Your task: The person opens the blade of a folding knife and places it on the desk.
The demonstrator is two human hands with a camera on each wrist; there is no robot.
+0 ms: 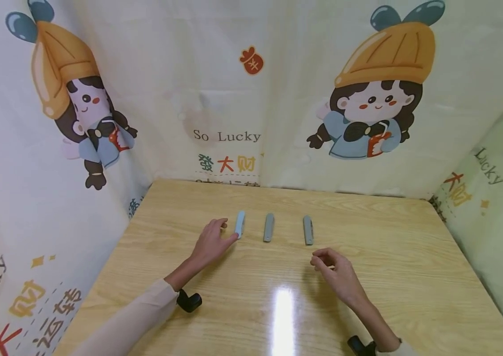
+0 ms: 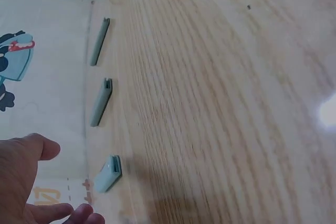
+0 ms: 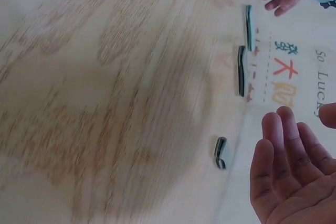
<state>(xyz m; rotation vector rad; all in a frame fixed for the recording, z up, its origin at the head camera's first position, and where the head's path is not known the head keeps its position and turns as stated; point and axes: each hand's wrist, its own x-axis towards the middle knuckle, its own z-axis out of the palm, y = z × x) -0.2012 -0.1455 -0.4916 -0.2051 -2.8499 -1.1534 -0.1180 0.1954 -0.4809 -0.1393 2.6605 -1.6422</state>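
Observation:
Three slim, rounded bars with a slot along one side, which look like clips, lie apart in a row on the wooden table [image 1: 380, 262]. On the left is a light-blue bar [image 1: 240, 225]; a grey bar [image 1: 269, 228] lies in the middle and another grey bar [image 1: 308, 230] on the right. My left hand [image 1: 210, 242] hovers beside the light-blue bar [image 2: 108, 174], its thumb near the bar's close end, and holds nothing. Loosely bent and holding nothing, my right hand [image 1: 336, 274] is above the table, in front of the right-hand grey bar [image 3: 220, 153].
A printed cloth [image 1: 167, 99] with cartoon figures and lettering hangs behind the table and along both sides. Each wrist wears a black camera; the left one [image 1: 189, 300] shows by the sleeve. A bright light reflection [image 1: 283, 321] lies on the front of the table.

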